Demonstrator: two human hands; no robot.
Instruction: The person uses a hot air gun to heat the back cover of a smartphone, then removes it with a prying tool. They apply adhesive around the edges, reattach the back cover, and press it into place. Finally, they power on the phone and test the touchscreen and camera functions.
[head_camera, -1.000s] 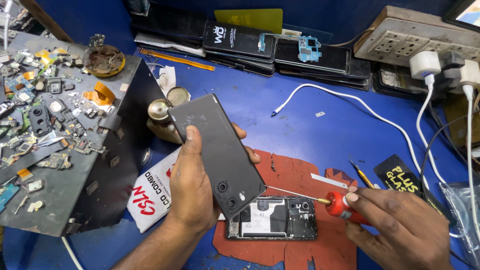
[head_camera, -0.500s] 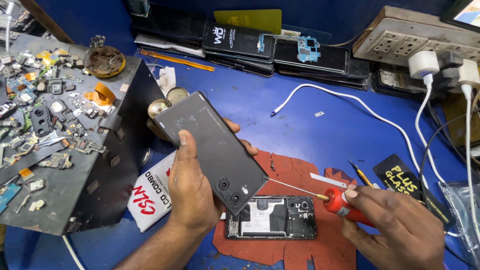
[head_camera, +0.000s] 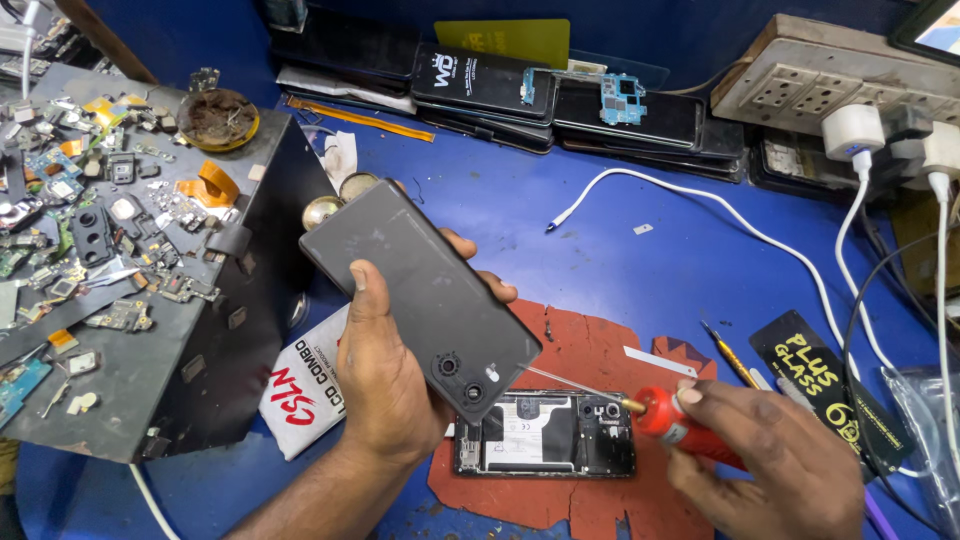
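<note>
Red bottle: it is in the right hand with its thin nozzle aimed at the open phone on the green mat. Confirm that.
Not quite. The head view shows the mat is red-brown, not green. The rest holds: the right hand holds the red bottle, its thin nozzle aimed at the open phone lying there.

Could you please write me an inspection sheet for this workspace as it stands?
Surface: blue bench with a worn red mat.
Job's things: dark back cover, raised and tilted; opened phone flat on the mat; red bottle, its needle tip toward the cover.
Clutter: parts tray of loose parts; stacked phones at the back.
Hands: left hand grips the cover; right hand holds the bottle.
Cables: white cable across the bench; chargers plugged in.
Surroundings: socket board, right rear.
</note>
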